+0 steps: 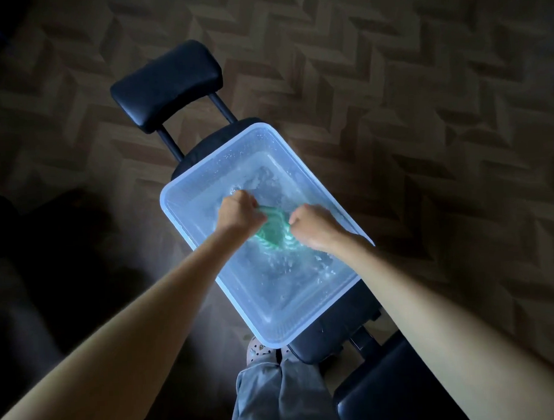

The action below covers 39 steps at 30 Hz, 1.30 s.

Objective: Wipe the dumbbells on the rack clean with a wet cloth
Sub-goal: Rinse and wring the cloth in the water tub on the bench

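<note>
Left hand (239,213): fist closed round one end of the cloth (272,230), knuckles up, forearm bare. Right hand (313,225): fist closed round the other end, likewise knuckles up, forearm bare. The two fists sit near each other, not touching, with a short stretch of fabric showing between them. Cloth: green, bunched into a ridged roll, held above the middle of the tub (210,171); whether its underside dips into the water (282,289) cannot be told. Tub: rectangular, translucent white plastic with rounded corners, set slantwise across the view, brightly lit against a dim room. Water: shallow, covering the tub's bottom, its surface rippled and flecked with bubbles and droplets, most of all around and below the cloth. Bench (335,337): black, padded, bearing the tub along its length, with a second padded section at the lower right. Pad (165,87): black, cushioned, at the bench's far end, joined to it by two dark bars (223,107). Floor (423,108): brown, in a herringbone pattern. Trousers (277,394): grey, at the bottom edge just beside the bench. Shoe (259,348): light, patterned, its toe under the tub's near corner.
</note>
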Each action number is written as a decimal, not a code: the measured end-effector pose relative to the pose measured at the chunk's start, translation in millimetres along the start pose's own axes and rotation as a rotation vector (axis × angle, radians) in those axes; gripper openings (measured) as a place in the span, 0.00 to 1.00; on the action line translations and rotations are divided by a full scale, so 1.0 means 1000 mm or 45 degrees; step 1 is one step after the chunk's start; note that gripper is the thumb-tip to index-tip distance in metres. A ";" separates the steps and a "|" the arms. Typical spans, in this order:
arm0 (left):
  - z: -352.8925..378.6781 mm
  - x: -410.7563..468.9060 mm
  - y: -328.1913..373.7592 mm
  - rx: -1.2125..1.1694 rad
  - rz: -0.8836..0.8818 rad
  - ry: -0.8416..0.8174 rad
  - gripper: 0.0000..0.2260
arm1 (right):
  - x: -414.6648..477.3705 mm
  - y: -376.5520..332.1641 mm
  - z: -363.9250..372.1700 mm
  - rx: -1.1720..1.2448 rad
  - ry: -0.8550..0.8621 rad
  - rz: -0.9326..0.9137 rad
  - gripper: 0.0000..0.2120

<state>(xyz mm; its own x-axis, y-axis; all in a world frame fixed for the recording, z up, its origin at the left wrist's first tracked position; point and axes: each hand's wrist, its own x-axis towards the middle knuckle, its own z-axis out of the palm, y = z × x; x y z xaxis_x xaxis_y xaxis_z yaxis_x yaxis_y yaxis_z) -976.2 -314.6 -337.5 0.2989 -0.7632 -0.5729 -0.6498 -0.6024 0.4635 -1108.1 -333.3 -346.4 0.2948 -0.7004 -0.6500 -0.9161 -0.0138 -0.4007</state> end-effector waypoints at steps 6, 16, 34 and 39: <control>-0.072 -0.039 0.034 0.050 0.303 -0.009 0.03 | -0.039 -0.025 -0.056 0.648 0.205 -0.382 0.05; 0.002 0.007 -0.004 0.247 0.091 -0.081 0.11 | 0.016 0.007 0.009 0.084 0.027 -0.124 0.12; 0.035 0.017 -0.048 0.408 0.124 -0.240 0.10 | 0.027 0.011 0.034 -0.099 -0.055 -0.002 0.14; 0.023 0.008 -0.031 0.165 0.147 -0.073 0.09 | 0.020 0.002 0.031 0.037 0.123 -0.158 0.12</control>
<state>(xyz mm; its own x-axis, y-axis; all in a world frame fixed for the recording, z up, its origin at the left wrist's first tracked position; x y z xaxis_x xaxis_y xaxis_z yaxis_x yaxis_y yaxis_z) -969.9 -296.6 -372.4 0.1791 -0.8085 -0.5606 -0.7632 -0.4738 0.4395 -1095.8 -325.6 -380.5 0.3769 -0.7598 -0.5297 -0.8655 -0.0852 -0.4936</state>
